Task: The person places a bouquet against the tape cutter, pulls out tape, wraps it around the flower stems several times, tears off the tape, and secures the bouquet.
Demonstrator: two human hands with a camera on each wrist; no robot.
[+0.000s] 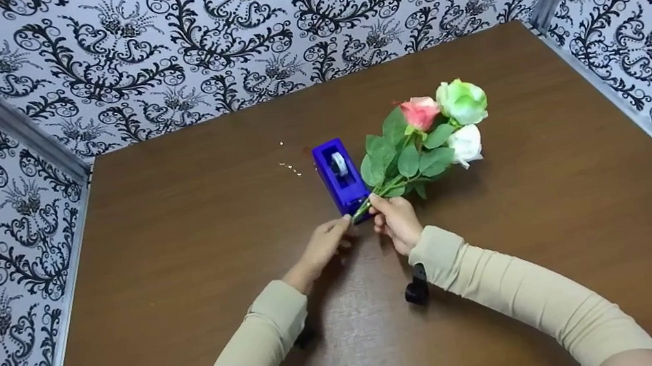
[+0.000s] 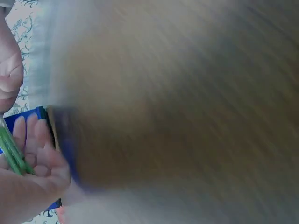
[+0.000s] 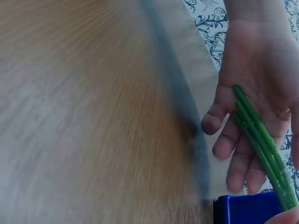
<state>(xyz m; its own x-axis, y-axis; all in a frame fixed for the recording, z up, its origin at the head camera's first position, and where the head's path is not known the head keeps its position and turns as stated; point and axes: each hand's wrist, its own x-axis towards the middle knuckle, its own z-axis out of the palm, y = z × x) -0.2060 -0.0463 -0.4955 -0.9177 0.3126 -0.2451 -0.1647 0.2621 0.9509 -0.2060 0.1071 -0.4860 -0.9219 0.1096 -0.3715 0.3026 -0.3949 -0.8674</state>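
Artificial roses [image 1: 420, 119] in coral, green and white lie bundled above the table, with leafy green stems [image 1: 395, 185]. My right hand [image 1: 399, 220] pinches the stems between thumb and fingers. Near the cut ends, my left hand [image 1: 324, 245] holds the stems at its fingertips. In the right wrist view, the stems [image 3: 264, 144] pass in front of the left palm [image 3: 257, 74], its lower fingers loosely bent. A blue tape dispenser [image 1: 340, 184] with a clear roll [image 1: 339, 164] sits just behind the hands, its front end partly covered by the stems.
The brown table [image 1: 209, 228] meets black-and-white patterned panels [image 1: 249, 25] at the back and sides. Small pale scraps [image 1: 291, 167] lie left of the dispenser. A black wrist device [image 1: 416, 290] hangs below the right sleeve.
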